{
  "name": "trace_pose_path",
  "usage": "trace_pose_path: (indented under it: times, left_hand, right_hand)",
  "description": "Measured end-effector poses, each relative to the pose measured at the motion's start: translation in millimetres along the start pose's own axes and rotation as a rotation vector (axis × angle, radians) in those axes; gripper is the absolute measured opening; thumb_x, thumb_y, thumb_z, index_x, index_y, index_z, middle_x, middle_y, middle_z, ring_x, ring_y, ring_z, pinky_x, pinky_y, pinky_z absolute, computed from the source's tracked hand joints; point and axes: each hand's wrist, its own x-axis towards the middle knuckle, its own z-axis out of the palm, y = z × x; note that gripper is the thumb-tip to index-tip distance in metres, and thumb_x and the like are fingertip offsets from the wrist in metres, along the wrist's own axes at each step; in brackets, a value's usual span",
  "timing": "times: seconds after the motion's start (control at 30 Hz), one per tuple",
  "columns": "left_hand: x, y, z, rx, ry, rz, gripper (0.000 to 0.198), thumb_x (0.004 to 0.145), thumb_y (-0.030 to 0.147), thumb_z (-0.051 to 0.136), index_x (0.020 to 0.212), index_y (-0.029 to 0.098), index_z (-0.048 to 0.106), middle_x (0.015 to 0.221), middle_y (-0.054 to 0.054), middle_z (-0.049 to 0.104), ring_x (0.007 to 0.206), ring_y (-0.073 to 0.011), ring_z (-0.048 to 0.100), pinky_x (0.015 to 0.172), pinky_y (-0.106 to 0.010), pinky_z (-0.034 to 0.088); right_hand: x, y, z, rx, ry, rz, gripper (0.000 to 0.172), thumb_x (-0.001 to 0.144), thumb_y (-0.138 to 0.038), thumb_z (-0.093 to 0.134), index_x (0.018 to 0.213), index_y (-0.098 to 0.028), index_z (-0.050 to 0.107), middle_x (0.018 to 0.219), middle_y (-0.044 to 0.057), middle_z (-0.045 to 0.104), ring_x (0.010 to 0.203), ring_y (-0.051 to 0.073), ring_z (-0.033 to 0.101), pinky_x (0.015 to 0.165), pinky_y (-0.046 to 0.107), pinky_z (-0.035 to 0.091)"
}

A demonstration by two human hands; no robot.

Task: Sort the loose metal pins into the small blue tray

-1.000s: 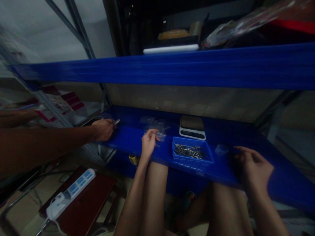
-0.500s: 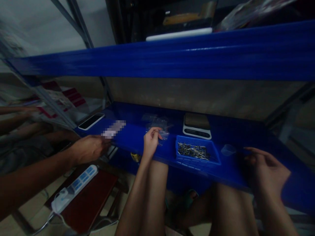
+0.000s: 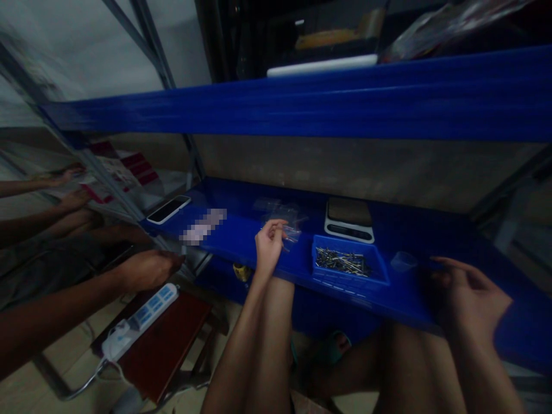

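My left hand [image 3: 270, 244] is over the front part of the blue shelf, fingers curled together at the clear plastic bags [image 3: 290, 221]. Whether a bag is pinched in them is hidden. At the right, my right hand [image 3: 476, 302] hovers above the shelf, loosely bent with its forefinger stretched out; I see nothing in it, though its underside is dark. Between my hands sits a blue basket [image 3: 383, 275] of metal screws or nails [image 3: 342, 261]. A small clear plastic cup [image 3: 403, 261] stands between the basket and my right hand.
Behind the basket is a white scale [image 3: 349, 219]. A phone [image 3: 169, 210] and a blurred-out pinkish slip [image 3: 202, 227] lie on the left. Another person's hand [image 3: 150, 269] reaches in above a power strip [image 3: 142, 322] on a brown stool [image 3: 168, 345]. A blue beam [image 3: 293, 109] crosses overhead.
The other person's hand has drawn back from the blurred slip, which stays on the shelf. The whole view has shifted slightly. My own hands keep nearly the same pose.
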Motion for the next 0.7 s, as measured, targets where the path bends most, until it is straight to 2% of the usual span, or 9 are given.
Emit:
trace_pose_path:
  times: [0.2,0.37,0.57,0.63,0.7]
  left_hand:
    - [-18,11,-24.5,0.12,0.092,0.153,0.019,0.102,0.034,0.059,0.106,0.021,0.074,0.098,-0.007,0.073,0.084,-0.0182,0.068,0.075,-0.03,0.052]
    - [-29,7,-44.5,0.187,0.155,0.205,0.02,0.104,0.032,0.057,0.11,0.022,0.073,0.099,-0.006,0.071,0.088,-0.0184,0.068,0.079,-0.031,0.053]
    - [-29,11,-64.4,0.304,0.233,0.243,0.019,0.104,0.031,0.055,0.108,0.023,0.072,0.098,-0.006,0.07,0.089,-0.0194,0.066,0.081,-0.032,0.051]
    - [-28,16,-77.1,0.398,0.271,0.26,0.02,0.105,0.031,0.055,0.108,0.023,0.072,0.098,-0.006,0.07,0.09,-0.0206,0.065,0.083,-0.034,0.051]
    - [-24,22,-95.8,0.584,0.307,0.298,0.022,0.105,0.032,0.052,0.11,0.023,0.071,0.101,-0.008,0.072,0.094,-0.0226,0.066,0.088,-0.036,0.052]
  right_hand:
    - [-2,-4,0,0.0,0.0,-0.008,0.034,0.061,-0.031,0.06,0.086,-0.015,0.075,0.068,0.002,0.061,0.057,0.015,0.05,0.054,0.029,0.034]
    - [-5,-13,2,-0.02,0.015,0.034,0.031,0.058,-0.029,0.058,0.082,-0.017,0.073,0.069,0.003,0.06,0.06,0.016,0.051,0.055,0.029,0.033]
    - [-12,-22,1,-0.055,0.002,0.05,0.029,0.058,-0.027,0.061,0.083,-0.019,0.073,0.073,0.004,0.061,0.061,0.016,0.049,0.055,0.029,0.031]
    - [-13,-19,-1,-0.047,0.0,0.046,0.029,0.059,-0.027,0.061,0.084,-0.019,0.074,0.073,0.004,0.061,0.06,0.017,0.049,0.055,0.031,0.032]
    - [-13,-15,-3,-0.029,-0.008,0.039,0.029,0.06,-0.026,0.062,0.086,-0.02,0.075,0.072,0.005,0.062,0.058,0.018,0.05,0.055,0.033,0.035]
